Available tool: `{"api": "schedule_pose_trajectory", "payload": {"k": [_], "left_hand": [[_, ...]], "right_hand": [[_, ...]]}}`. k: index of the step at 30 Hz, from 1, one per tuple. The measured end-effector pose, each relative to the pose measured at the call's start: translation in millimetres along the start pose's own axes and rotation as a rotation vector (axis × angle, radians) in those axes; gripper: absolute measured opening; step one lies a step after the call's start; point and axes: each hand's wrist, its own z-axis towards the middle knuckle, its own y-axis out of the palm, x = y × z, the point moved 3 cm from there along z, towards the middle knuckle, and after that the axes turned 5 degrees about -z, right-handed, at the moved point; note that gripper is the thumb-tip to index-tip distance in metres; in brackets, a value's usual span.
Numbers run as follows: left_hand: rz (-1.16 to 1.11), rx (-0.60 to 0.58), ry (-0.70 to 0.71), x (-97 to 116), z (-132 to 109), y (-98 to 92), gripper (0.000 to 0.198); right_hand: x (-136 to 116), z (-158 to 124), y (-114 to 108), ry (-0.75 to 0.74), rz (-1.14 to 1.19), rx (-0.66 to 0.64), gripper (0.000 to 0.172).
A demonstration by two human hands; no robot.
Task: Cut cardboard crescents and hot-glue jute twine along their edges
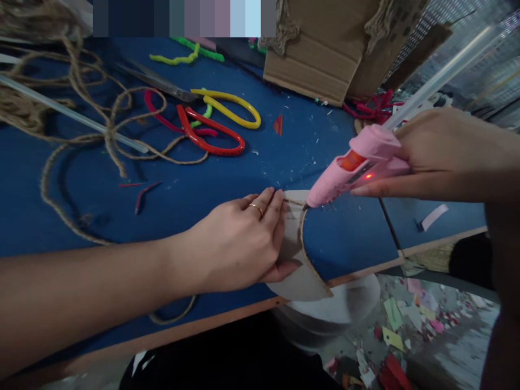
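Note:
My left hand (252, 238) presses down on a curved grey cardboard piece (303, 284), holding it at the table's front edge. Twine (294, 201) runs from under its fingertips toward the glue gun's tip; the fingers hide the rest of that strand. A brown line follows the inner curve of the cardboard. My right hand (430, 157) is wrapped around a pink hot glue gun (333, 181) with its red light on. The nozzle meets the upper end of the cardboard's inner curve. A long clear glue stick (442, 76) sticks out of its back.
Loose twine (117, 116) and another glue stick (77, 116) lie on the blue table (195, 189). Scissors (219, 143) with red and yellow handles lie beyond my left hand. Cardboard (312, 49) stands at the back. Paper scraps (392, 338) litter the floor below the wooden edge.

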Motion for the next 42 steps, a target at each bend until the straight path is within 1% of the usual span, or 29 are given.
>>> {"api": "schedule_pose_trajectory", "payload": {"k": [3,8,23,28,33,38,42], "left_hand": [[-0.006,0.017,-0.007,0.4,0.2,0.3,0.059],[0.000,-0.007,-0.008,0.2,-0.1,0.4,0.060],[0.004,0.027,0.002,0.5,-0.5,0.4,0.062],[-0.007,0.029,-0.006,0.4,-0.4,1.0,0.062],[-0.023,0.015,-0.014,0.1,-2.0,2.9,0.061],[-0.009,-0.010,-0.015,0.4,-2.7,4.2,0.061],[-0.005,-0.027,-0.021,0.2,-1.3,3.4,0.062]], "right_hand": [[2.6,-0.4,0.6,-0.061,-0.043,0.000,0.073],[3.7,0.7,0.8,-0.046,-0.031,-0.006,0.075],[3.7,1.0,0.0,-0.043,-0.036,-0.009,0.075],[1.7,0.8,-1.1,-0.050,-0.019,0.025,0.074],[1.4,0.6,-3.8,-0.018,-0.001,0.017,0.074],[5.6,-2.3,-5.0,-0.042,0.066,0.020,0.072],[6.3,-3.0,-4.9,-0.086,0.075,0.055,0.071]]}}
